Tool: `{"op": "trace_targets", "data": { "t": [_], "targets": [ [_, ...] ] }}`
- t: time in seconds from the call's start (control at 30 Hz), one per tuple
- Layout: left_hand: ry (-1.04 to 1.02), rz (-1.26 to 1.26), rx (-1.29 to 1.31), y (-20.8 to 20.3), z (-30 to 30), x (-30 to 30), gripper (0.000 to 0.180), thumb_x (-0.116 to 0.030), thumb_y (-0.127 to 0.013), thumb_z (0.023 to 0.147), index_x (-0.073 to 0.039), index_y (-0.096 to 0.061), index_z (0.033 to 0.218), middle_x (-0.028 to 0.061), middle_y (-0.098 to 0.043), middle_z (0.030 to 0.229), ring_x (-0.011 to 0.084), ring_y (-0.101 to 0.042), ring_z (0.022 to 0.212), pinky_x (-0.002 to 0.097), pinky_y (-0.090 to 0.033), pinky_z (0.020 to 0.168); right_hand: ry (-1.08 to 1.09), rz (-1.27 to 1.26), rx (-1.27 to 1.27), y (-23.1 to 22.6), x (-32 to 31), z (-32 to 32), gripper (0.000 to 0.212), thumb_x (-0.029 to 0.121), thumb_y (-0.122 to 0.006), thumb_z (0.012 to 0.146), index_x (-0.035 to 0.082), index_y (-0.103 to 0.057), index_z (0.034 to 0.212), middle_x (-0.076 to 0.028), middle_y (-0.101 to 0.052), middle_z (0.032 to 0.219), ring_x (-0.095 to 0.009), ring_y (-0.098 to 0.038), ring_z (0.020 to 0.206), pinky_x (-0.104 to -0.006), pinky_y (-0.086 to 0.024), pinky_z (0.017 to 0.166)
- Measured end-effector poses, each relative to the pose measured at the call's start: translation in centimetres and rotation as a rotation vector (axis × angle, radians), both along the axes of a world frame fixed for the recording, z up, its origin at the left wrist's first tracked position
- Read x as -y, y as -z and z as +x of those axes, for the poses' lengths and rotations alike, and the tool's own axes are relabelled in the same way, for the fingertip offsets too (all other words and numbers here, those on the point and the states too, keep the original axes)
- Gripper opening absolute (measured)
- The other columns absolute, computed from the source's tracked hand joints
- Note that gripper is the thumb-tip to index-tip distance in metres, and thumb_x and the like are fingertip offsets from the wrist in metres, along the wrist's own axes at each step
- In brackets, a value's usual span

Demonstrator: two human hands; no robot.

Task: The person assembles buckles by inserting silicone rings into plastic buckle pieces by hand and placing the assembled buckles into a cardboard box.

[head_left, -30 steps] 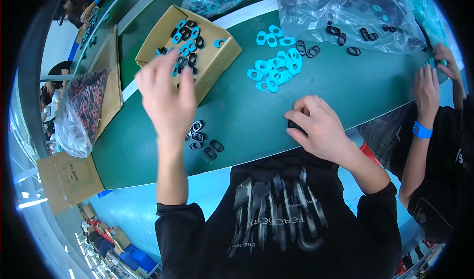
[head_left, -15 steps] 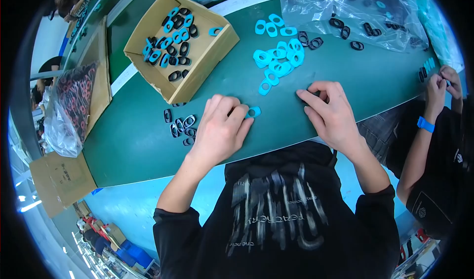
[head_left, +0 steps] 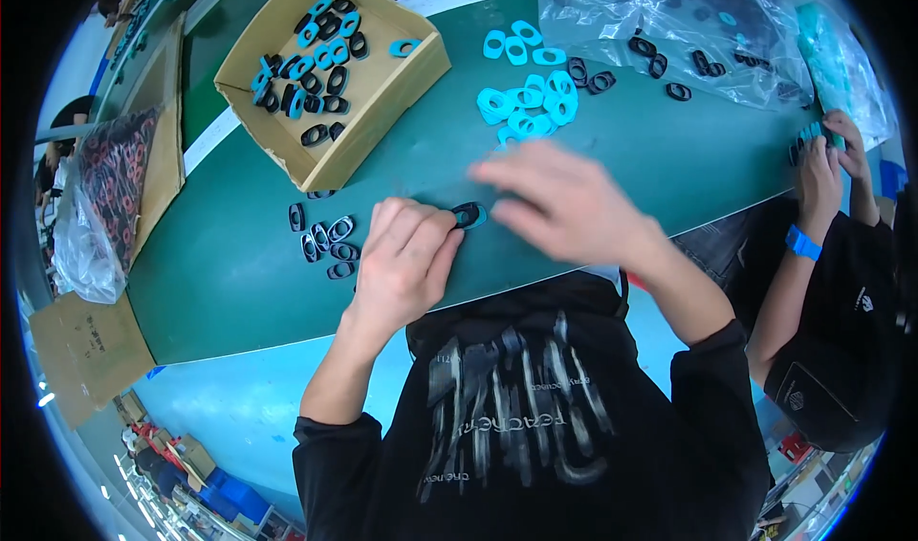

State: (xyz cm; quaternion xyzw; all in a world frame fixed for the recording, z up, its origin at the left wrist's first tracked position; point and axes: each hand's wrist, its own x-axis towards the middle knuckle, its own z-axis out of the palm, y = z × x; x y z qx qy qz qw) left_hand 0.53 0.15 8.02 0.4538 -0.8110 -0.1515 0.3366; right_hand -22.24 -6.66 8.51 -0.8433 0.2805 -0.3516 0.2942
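Black ring [head_left: 466, 215] overlies teal ring [head_left: 480, 219] at frame centre, pinched at the left edge by the left hand [head_left: 404, 254], while the blurred right hand [head_left: 572, 206] has thumb and fingers apart.

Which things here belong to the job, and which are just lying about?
Apparently in use:
Left hand, at a black oval ring atop a teal ring
Right hand, open nearby
Loose teal rings, loose black rings, cardboard box

Apparently lying about:
Cardboard carton, lower left
Plastic bag, far left

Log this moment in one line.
Left hand: holds end of black-and-teal piece | Right hand: open, blurred, right of it | Carton: open, black and teal parts inside
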Motion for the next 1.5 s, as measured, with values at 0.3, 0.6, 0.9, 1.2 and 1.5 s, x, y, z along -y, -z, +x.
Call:
{"op": "trace_targets", "data": {
  "t": [0.3, 0.6, 0.9, 1.2, 1.5],
  "targets": [
    [-0.009, 0.049, 0.025, -0.6, 0.1, 0.4, 0.031, -0.001, -0.081, 0.071, -0.003, -0.067, 0.098, 0.0094, -0.058, 0.097, 0.0299, -0.055, 0.09, 0.0422, -0.044, 0.078, 0.455, -0.072, -0.417, 1.5, 4.0, -8.2, 0.028, 0.001, -0.068, 0.087, 0.002, -0.068, 0.115, -0.013, -0.064, 0.114, -0.032, -0.066, 0.098, -0.0367, -0.053, 0.085],
    [0.117, 0.117, 0.067, -1.0, -0.5, 1.5, 0.031, 0.001, -0.078, 0.075, -0.001, -0.068, 0.104, 0.0111, -0.06, 0.096, 0.0307, -0.057, 0.092, 0.0409, -0.047, 0.082, 0.347, 0.065, -0.127, 1.5, -0.8, -6.2, 0.025, -0.005, -0.075, 0.08, -0.001, -0.07, 0.104, -0.015, -0.059, 0.137, -0.023, -0.069, 0.101, -0.0345, -0.055, 0.087],
    [0.121, 0.163, 0.032, -0.4, -0.7, 1.9, 0.029, 0.001, -0.079, 0.075, 0.0, -0.069, 0.102, 0.0112, -0.06, 0.095, 0.031, -0.057, 0.091, 0.0397, -0.05, 0.08, 0.328, -0.057, -0.36, 0.6, -2.6, -7.7, 0.023, 0.001, -0.078, 0.078, 0.003, -0.076, 0.101, -0.011, -0.063, 0.118, -0.027, -0.062, 0.103, -0.035, -0.052, 0.083],
    [0.083, 0.255, 0.017, -0.5, -0.3, 1.5, 0.029, 0.002, -0.078, 0.073, 0.0, -0.067, 0.099, 0.0115, -0.057, 0.095, 0.0315, -0.055, 0.092, 0.0405, -0.047, 0.082, 0.286, 0.126, -0.344, -0.5, -2.0, -7.7, 0.033, 0.001, -0.077, 0.077, 0.003, -0.071, 0.11, -0.012, -0.061, 0.112, -0.03, -0.061, 0.096, -0.0377, -0.051, 0.083],
    [0.015, 0.052, 0.068, -2.6, 0.6, 2.5, 0.025, -0.003, -0.078, 0.076, -0.003, -0.069, 0.098, 0.0117, -0.062, 0.098, 0.0319, -0.058, 0.095, 0.0412, -0.049, 0.083, -0.056, -0.313, -0.429, 0.2, 2.6, 0.1, 0.025, 0.007, -0.076, 0.076, 0.005, -0.065, 0.098, -0.009, -0.062, 0.111, -0.032, -0.053, 0.112, -0.0432, -0.045, 0.093]
  ]
}}
